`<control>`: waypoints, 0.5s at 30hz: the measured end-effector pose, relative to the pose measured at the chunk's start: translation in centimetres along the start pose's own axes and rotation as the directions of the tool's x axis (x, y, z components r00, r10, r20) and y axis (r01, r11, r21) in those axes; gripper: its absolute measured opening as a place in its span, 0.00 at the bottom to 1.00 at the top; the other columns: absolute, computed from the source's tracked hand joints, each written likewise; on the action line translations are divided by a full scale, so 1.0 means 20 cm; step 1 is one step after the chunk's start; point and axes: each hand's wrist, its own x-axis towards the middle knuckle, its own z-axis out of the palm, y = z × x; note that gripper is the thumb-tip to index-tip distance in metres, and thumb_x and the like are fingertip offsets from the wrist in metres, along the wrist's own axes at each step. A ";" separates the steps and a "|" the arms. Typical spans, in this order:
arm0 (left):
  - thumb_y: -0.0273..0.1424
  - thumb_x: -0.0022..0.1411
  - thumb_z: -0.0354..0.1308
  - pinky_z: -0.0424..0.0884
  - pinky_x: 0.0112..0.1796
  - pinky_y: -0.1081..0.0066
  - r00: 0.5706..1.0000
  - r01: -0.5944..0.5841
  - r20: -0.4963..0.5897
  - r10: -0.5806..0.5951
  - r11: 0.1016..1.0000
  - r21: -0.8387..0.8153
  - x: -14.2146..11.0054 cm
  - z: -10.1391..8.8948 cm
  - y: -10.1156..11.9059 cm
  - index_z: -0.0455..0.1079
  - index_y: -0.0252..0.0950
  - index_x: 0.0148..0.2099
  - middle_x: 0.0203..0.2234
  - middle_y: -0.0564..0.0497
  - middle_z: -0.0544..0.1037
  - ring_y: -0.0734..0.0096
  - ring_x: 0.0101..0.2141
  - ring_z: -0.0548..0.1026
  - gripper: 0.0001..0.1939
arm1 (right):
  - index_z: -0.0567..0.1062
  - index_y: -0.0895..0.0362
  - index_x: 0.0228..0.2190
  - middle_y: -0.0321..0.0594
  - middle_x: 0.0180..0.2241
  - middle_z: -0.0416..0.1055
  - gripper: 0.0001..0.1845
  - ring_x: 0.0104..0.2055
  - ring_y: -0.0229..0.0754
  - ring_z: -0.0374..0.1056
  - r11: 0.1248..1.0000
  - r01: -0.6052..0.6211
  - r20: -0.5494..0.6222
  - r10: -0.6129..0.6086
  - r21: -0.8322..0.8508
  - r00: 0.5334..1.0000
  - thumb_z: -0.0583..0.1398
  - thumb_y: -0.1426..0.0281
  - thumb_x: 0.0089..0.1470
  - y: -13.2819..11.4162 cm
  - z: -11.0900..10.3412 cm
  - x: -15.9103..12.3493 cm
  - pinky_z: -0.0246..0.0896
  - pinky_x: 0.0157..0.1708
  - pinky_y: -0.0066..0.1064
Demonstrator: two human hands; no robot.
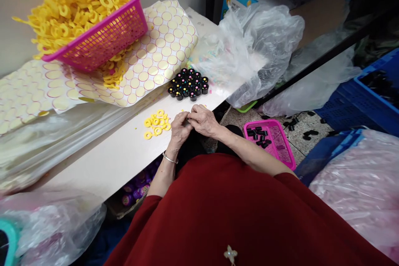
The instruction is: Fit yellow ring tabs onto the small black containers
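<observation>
My left hand (180, 128) and my right hand (203, 120) meet at the front edge of the white table, fingertips pressed together. Both are closed. A small dark spot shows between the fingers, but what they hold is mostly hidden. Just left of my left hand lies a loose group of yellow plastic rings (156, 122). Beyond my hands stands a cluster of small round black caps (188, 83), with pink, yellow and blue dots at their centres.
A pink basket (109, 35) heaped with yellow ring pieces (77, 4) stands on sheets of round stickers (149, 56). Clear plastic bags (249, 45) lie at the table's right end. On the floor are a pink tray (280, 143) with black pieces and a blue crate (349, 99).
</observation>
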 end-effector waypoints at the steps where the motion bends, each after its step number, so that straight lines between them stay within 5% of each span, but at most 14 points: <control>1: 0.31 0.52 0.58 0.68 0.41 0.66 1.000 -0.013 0.003 0.013 1.000 0.004 0.00 0.00 0.00 0.70 0.38 0.40 0.33 0.51 0.75 0.69 0.35 0.71 0.10 | 0.76 0.55 0.32 0.40 0.31 0.62 0.10 0.37 0.43 0.56 1.000 -0.003 0.019 0.004 -0.026 1.000 0.54 0.73 0.55 -0.01 -0.01 0.01 0.52 0.37 0.34; 15: 0.29 0.51 0.60 0.69 0.41 0.66 1.000 -0.008 -0.006 0.008 1.000 -0.009 0.00 0.01 -0.03 0.71 0.39 0.42 0.34 0.51 0.76 0.68 0.37 0.72 0.13 | 0.75 0.58 0.30 0.42 0.32 0.63 0.13 0.38 0.44 0.57 1.000 -0.004 0.034 0.005 -0.029 0.999 0.51 0.72 0.59 0.03 0.00 0.01 0.53 0.39 0.34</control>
